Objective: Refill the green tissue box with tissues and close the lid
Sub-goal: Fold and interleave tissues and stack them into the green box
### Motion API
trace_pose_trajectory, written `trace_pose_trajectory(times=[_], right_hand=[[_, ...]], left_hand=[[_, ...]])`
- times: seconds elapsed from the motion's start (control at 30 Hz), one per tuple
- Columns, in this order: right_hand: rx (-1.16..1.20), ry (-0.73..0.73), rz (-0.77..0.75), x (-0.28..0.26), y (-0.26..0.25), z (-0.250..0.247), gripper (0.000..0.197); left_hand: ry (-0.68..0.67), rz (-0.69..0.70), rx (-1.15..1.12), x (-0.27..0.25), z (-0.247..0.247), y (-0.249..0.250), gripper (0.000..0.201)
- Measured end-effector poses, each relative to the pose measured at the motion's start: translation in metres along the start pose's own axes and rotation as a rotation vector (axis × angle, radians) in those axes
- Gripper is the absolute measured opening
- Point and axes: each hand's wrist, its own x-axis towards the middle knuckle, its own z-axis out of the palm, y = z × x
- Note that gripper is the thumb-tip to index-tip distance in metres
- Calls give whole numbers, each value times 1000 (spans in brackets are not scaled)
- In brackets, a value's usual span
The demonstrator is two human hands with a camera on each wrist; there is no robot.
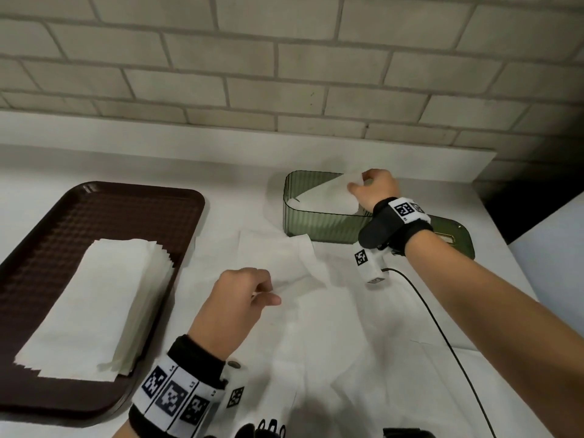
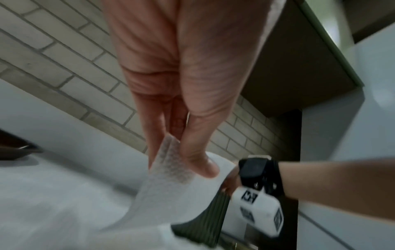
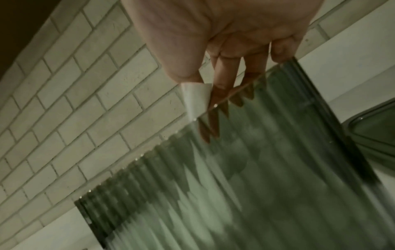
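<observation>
head view shows the green tissue box (image 1: 319, 224) standing open on the white worktop (image 1: 379, 343), close under the brick wall (image 1: 284, 74), and everything else is placed from it. over the box's right end the right hand (image 1: 374, 189) has its grip closed in a pinch, thumb and fingertips holding the corner of a white tissue (image 1: 328, 197) that lies partly inside the box and rises above its rim. right wrist view confirms the pinch: the thumb and a finger nip a small white corner (image 3: 195, 94) just above the ribbed green wall (image 3: 256, 169). the lid (image 1: 455, 238) lies flat on the worktop just right of the box, partly behind the right wrist. in front of the box and slightly left, the left hand (image 1: 243, 298) also has a closed grip, fingers curled and pinching the end of a loose tissue sheet (image 1: 284, 257) that trails across the worktop up to the box's front wall. left wrist view shows that sheet (image 2: 171, 169) pressed between thumb and fingers. well left of the box a dark brown tray (image 1: 126, 210) carries a stack of folded tissues (image 1: 94, 305).
</observation>
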Motion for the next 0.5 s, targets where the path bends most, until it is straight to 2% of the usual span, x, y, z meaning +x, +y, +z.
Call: trace_pose_trajectory(times=[0.13, 0.3, 0.4, 0.5], right_hand=[[195, 32, -12, 4, -3, -1, 27], [384, 20, -22, 7, -8, -6, 37], [259, -1, 3, 9, -4, -6, 44], [-5, -25, -50, 8, 3, 1, 46]], left_hand=[[50, 36, 32, 4, -19, 13, 20], [83, 95, 68, 5, -26, 19, 29], [88, 88, 48, 4, -24, 18, 27], [108, 111, 39, 3, -25, 24, 24]])
